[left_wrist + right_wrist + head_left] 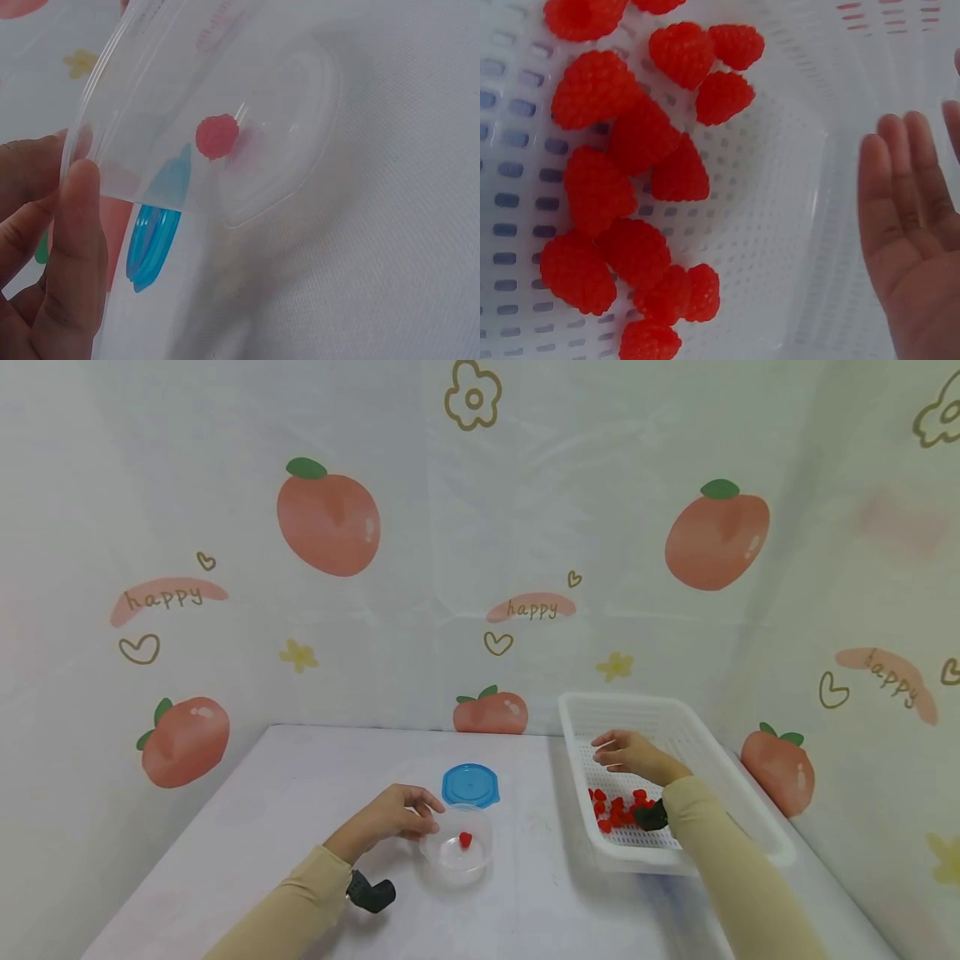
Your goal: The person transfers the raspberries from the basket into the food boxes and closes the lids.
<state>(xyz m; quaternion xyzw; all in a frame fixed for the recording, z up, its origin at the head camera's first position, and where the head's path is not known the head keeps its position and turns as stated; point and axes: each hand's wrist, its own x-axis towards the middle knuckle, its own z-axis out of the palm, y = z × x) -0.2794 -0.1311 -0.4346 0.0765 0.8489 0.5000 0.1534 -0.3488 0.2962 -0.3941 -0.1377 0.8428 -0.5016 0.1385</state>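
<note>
My left hand (392,820) pinches the rim of a round clear plastic container (454,858) on the table. In the left wrist view, the thumb and fingers (79,247) lie on either side of the container's wall. One raspberry (217,136) sits inside it. Over the white basket (617,858), my right hand (636,755) hovers with nothing in it, its fingers fairly straight. Below and beside that hand, several red raspberries (598,191) lie loose on the basket's perforated floor, apart from the fingers.
Just behind the container lies a blue lid (470,785). The basket's raised walls stand at the right side of the white table (315,777). A printed cloth backdrop (420,527) rises behind and along the sides.
</note>
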